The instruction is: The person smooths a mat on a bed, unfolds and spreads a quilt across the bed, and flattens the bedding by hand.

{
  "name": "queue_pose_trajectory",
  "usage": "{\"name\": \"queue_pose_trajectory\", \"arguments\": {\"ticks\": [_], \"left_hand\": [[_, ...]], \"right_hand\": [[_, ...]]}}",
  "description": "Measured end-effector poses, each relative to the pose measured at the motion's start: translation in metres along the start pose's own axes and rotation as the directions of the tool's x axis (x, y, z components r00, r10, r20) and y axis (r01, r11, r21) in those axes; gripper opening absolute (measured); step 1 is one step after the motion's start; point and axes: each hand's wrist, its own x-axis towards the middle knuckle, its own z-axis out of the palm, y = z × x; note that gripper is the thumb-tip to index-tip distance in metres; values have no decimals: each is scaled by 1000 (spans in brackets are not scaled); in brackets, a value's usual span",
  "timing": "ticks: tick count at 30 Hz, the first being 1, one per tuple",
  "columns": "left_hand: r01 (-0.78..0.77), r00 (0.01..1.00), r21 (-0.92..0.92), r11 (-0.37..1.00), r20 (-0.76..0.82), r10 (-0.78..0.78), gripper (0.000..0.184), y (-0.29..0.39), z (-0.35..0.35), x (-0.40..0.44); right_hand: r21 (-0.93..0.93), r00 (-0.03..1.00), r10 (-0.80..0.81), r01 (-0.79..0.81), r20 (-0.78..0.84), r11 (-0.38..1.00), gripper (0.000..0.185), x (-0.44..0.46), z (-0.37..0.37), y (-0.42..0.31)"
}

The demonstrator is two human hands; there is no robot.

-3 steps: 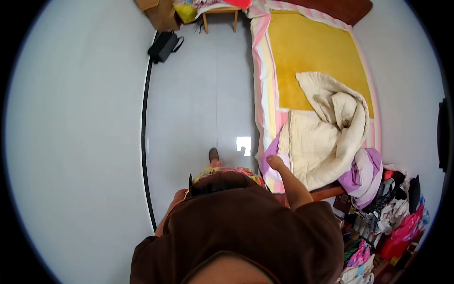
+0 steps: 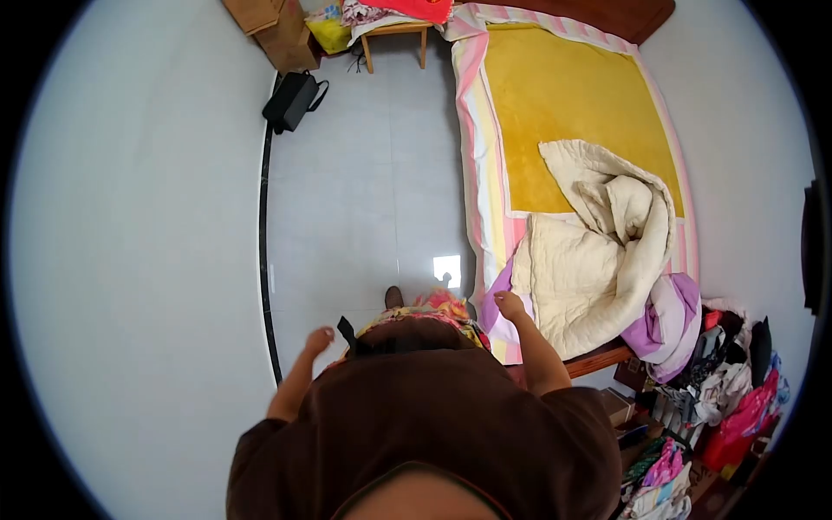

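My right hand point(image 2: 509, 303), fingers curled in, is over the side edge of the bed. Below it lies a strip of purple and white cloth point(image 2: 496, 322), beside a cream quilt point(image 2: 563, 269). I see no gap or contact clearly between that hand and the cloth. The quilt is folded and bunched on the bed, its far end rolled over itself. On the other side of my body, my left hand point(image 2: 321, 339) hangs in the air near the wall, loosely closed, with nothing visible in it.
The bed point(image 2: 478, 165) with a yellow blanket point(image 2: 572, 87) runs along my right. A black bag point(image 2: 290, 101) and cardboard boxes point(image 2: 286, 39) stand by the left wall. A wooden stool point(image 2: 396, 29) holds cloths. Piled clothes point(image 2: 728, 381) and a bunched purple-white cover point(image 2: 672, 316) are at right.
My left hand has swung out forward from beside my body. The bag, boxes and stool sit slightly lower in view. The quilt keeps its shape.
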Motion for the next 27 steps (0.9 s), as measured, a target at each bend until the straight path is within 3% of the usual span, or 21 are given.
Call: {"name": "queue_pose_trajectory", "arguments": {"ticks": [1, 2, 3, 4, 5, 6, 8, 10, 12, 14, 15, 16, 17, 18, 19, 20, 22, 27], "left_hand": [[-28, 1000, -145, 989, -6, 27, 26, 40, -26, 36], [-139, 985, 0, 990, -99, 138, 28, 112, -58, 97], [-140, 978, 134, 981, -139, 158, 31, 138, -92, 125], [-150, 971, 158, 976, -161, 175, 33, 139, -136, 143], [-97, 963, 55, 994, -246, 108, 33, 176, -176, 163], [-136, 941, 85, 987, -299, 156, 31, 215, -219, 186], [-231, 912, -4, 973, -348, 215, 29, 274, -269, 225], [-351, 883, -141, 926, -380, 276, 27, 368, -318, 263], [-476, 839, -146, 867, -372, 398, 26, 414, -323, 295], [-551, 818, -139, 823, -287, 499, 28, 465, -332, 308], [-579, 784, 32, 814, -249, 568, 29, 503, -341, 303], [-576, 806, 1, 817, -165, 569, 29, 538, -352, 293], [-600, 788, 53, 798, -133, 601, 29, 564, -367, 287], [-626, 768, 92, 775, -102, 632, 29, 582, -373, 287], [-631, 763, 130, 765, -76, 642, 28, 588, -377, 298], [-637, 756, 173, 751, -51, 652, 28, 593, -386, 316], [-627, 755, 254, 737, -34, 654, 28, 597, -408, 360], [-526, 805, 442, 727, -17, 593, 28, 649, -521, 460]], "right_hand": [[32, 997, 64, -63, -51, 998, 32, 3, -28, 15], [49, 988, 89, -83, -127, 995, 31, 21, -80, 26], [112, 982, 118, -101, -149, 989, 30, 20, -86, 25], [205, 979, 146, -114, -144, 972, 29, 19, -68, 15], [318, 973, 182, -129, -140, 939, 30, 32, -60, 19], [431, 968, 215, -141, -129, 891, 31, 47, -52, 21], [298, 965, 217, -165, -151, 940, 29, 52, -48, 9], [323, 973, 227, -204, -36, 924, 29, 121, 4, 99], [255, 970, 193, -227, 150, 940, 28, 166, 27, 158], [-187, 934, 166, -109, 318, 976, 27, 166, -110, 20], [-182, 979, 43, -6, 201, 983, 28, 212, -104, 53], [-110, 971, 221, -211, 90, 971, 34, 266, -103, 100], [-86, 992, 107, -113, -71, 990, 35, 279, -177, 33], [-65, 956, 138, -160, -259, 985, 34, 303, -226, 1], [56, 918, 214, -207, -333, 977, 31, 323, -275, -38], [168, 900, 97, -27, -425, 985, 29, 360, -298, -34], [445, 900, 162, 39, -404, 895, 29, 403, -371, -84], [460, 840, 122, 163, -529, 873, 28, 476, -460, -155]]}}
